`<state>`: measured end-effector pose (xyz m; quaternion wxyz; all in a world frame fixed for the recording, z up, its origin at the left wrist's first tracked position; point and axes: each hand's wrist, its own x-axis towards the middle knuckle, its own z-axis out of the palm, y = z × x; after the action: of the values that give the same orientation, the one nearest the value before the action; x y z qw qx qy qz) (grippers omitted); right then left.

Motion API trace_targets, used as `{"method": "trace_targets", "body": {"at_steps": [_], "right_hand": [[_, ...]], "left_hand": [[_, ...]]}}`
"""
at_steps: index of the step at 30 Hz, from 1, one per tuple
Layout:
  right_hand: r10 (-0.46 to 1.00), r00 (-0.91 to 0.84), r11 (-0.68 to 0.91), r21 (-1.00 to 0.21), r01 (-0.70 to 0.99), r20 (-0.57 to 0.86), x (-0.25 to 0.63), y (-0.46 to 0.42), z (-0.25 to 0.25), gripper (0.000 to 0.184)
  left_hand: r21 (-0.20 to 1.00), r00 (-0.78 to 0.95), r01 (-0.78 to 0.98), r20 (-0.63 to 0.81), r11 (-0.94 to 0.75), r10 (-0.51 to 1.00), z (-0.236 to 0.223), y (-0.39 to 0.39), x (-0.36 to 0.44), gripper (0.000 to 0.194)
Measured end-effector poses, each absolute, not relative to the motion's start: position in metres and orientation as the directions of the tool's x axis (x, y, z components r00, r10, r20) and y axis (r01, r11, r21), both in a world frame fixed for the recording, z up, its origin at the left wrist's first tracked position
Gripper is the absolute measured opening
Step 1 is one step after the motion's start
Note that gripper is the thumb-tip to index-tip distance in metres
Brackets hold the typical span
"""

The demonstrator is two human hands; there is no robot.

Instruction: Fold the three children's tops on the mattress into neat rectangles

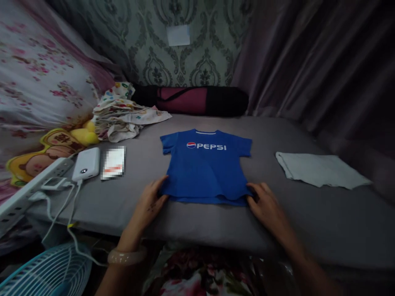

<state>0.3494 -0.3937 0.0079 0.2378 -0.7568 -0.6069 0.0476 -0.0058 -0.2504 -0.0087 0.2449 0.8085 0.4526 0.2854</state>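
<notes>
A blue T-shirt (206, 168) with a PEPSI print lies spread on the grey bed surface, its collar away from me and its hem toward me. At the hem's left corner, my left hand (152, 201) has thumb and fingers closed on the cloth edge. My right hand (262, 201) grips the opposite corner in the same manner. Both sleeves lie out to the sides. Along the hem, the front and back layers show slightly apart. To the right rests a folded pale grey-green cloth (321, 169).
A crumpled heap of patterned cloth (123, 111) lies back left, beside a long black and maroon bag (182, 100) along the wall. At left are a white power bank (87, 164), a power strip (33, 189) with cables, a plush toy (51, 154) and a blue fan (52, 271).
</notes>
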Motion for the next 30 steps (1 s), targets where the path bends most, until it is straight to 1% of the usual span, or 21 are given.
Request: {"method": "trace_targets", "body": {"at_steps": [2,5,9,11,13,16,19,22,26,30], "right_hand": [[0.94,0.27,-0.172,-0.394,0.903,0.208,0.349,-0.394,0.011,0.033],[0.934,0.294,-0.205,-0.37,0.906,0.203,0.351,-0.399,0.019,0.034],[0.951,0.266,-0.194,-0.364,0.911,0.159,0.354,-0.41,0.023,0.039],[0.966,0.214,-0.148,-0.37,0.917,0.145,0.355,-0.415,0.023,0.043],[0.98,0.134,-0.068,-0.378,0.923,0.149,0.357,-0.417,0.024,0.046],[0.99,0.007,0.048,-0.378,0.924,0.144,0.361,-0.416,0.027,0.044],[0.99,-0.057,0.103,-0.391,0.914,0.126,0.367,-0.417,0.031,0.036],[0.992,-0.088,0.119,-0.438,0.891,0.09,0.372,-0.419,0.035,0.03],[0.994,-0.104,0.113,-0.495,0.861,0.045,0.373,-0.424,0.037,0.026],[0.993,-0.115,0.092,-0.523,0.847,-0.013,0.376,-0.428,0.045,0.024]], "left_hand": [[0.622,0.443,0.601,0.264,-0.502,0.857,-0.009,-0.246,-0.009,0.05],[0.581,0.433,0.638,0.274,-0.506,0.859,-0.007,-0.239,-0.022,0.05],[0.517,0.477,0.664,0.262,-0.54,0.839,-0.004,-0.235,-0.037,0.048],[0.474,0.51,0.663,0.28,-0.579,0.813,-0.005,-0.236,-0.04,0.045],[0.422,0.547,0.646,0.326,-0.636,0.771,-0.007,-0.237,-0.039,0.043],[0.37,0.61,0.601,0.361,-0.709,0.706,-0.009,-0.236,-0.038,0.039],[0.376,0.666,0.564,0.318,-0.735,0.674,-0.007,-0.233,-0.039,0.033],[0.38,0.699,0.545,0.286,-0.747,0.655,-0.004,-0.233,-0.041,0.029],[0.387,0.734,0.539,0.221,-0.748,0.643,0.002,-0.237,-0.042,0.026],[0.432,0.75,0.524,0.174,-0.734,0.638,0.01,-0.242,-0.046,0.021]]}}
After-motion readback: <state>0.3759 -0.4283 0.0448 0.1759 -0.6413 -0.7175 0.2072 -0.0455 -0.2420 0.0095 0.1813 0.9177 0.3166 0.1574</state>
